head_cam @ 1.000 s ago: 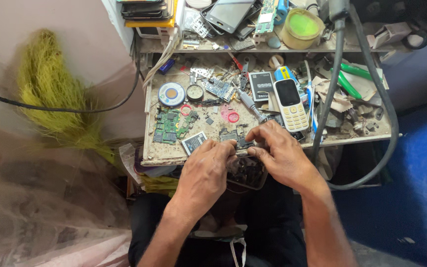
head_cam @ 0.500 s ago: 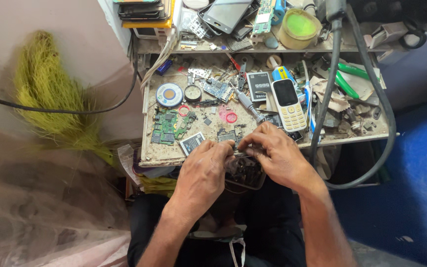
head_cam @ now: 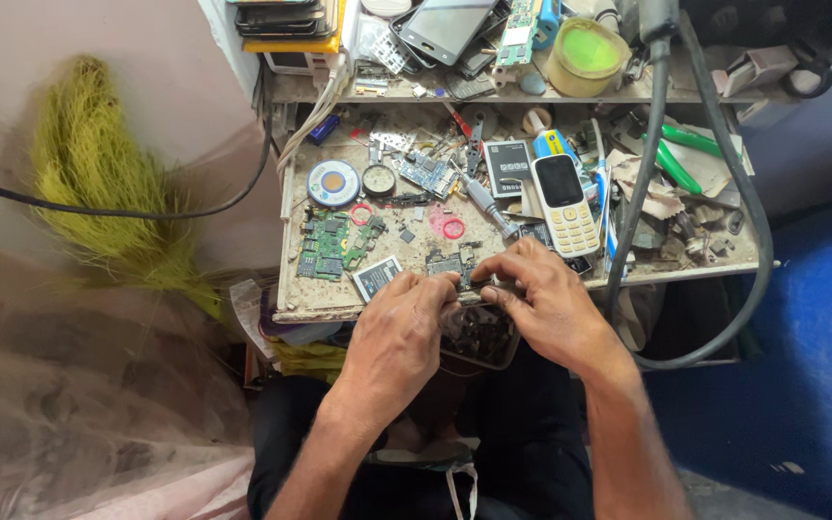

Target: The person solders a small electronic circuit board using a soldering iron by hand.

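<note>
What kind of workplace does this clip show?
Most likely a small phone repair bench: loose green circuit boards, a keypad phone and a smartphone crowd the worktop, while both hands work a small part at its edge.

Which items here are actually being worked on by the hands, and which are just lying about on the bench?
In hand:
left hand and right hand, both on a small dark part at the bench edge
clear tray of bits just beneath

Lying about:
keypad phone
green circuit boards
solder reel
green-lidded tub
broom
</note>
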